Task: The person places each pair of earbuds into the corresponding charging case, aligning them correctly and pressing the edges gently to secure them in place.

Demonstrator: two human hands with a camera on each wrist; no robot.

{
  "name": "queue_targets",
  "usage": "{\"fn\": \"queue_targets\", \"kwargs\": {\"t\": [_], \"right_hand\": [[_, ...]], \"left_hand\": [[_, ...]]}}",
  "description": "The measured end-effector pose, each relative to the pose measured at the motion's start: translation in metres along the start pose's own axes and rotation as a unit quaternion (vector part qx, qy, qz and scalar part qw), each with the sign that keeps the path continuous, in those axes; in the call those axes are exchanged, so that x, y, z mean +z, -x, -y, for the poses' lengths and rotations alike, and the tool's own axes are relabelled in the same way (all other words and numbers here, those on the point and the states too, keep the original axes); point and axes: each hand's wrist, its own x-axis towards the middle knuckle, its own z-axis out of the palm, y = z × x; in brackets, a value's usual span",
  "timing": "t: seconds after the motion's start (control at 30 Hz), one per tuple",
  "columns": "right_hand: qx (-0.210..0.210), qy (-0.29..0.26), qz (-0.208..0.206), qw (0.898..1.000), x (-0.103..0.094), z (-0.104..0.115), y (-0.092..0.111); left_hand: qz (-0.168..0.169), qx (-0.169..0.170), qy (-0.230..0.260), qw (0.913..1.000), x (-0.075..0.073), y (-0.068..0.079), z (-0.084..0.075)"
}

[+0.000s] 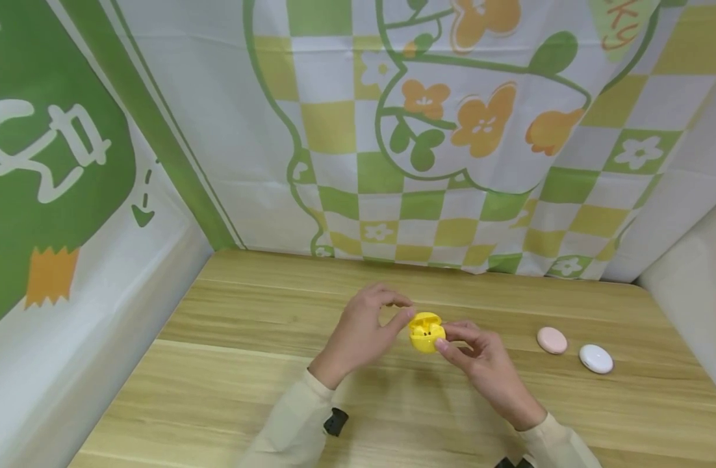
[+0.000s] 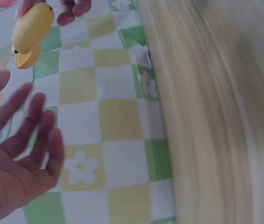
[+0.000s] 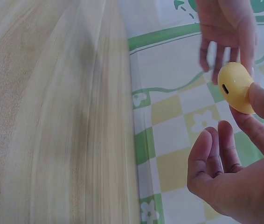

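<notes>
A round yellow earbud case is held up over the table with its lid raised; yellow earbuds show inside. My right hand pinches the case between thumb and index finger, its other fingers loosely bent in the right wrist view. To the left is my left hand, its thumb tip close to the lid in the head view. The left wrist view shows this left hand with spread, relaxed fingers and a gap to the case. A dark slot marks the case's outer side in the right wrist view.
On the wooden table, right of my hands, lie a pink round case and a white round case. A patterned cloth hangs behind the table's far edge, with a green and white cloth at the left.
</notes>
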Motion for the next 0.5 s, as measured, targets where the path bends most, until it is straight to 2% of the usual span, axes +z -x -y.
{"fn": "queue_targets", "kwargs": {"t": [0.1, 0.23, 0.33, 0.5], "right_hand": [[-0.002, -0.004, 0.001, 1.0, 0.0, 0.001, 0.001], [-0.001, -0.008, 0.003, 1.0, 0.001, 0.002, 0.002], [-0.001, -0.01, 0.004, 1.0, 0.001, 0.002, 0.002], [-0.008, -0.011, 0.002, 1.0, 0.002, 0.002, 0.002]], "left_hand": [[0.034, -0.055, 0.054, 0.9965, -0.001, -0.001, 0.003], [0.084, -0.093, 0.098, 0.9872, -0.001, -0.003, 0.008], [0.107, -0.108, 0.128, 0.9799, 0.0, -0.003, 0.01], [0.111, -0.11, 0.159, 0.9748, 0.0, -0.003, 0.011]]}}
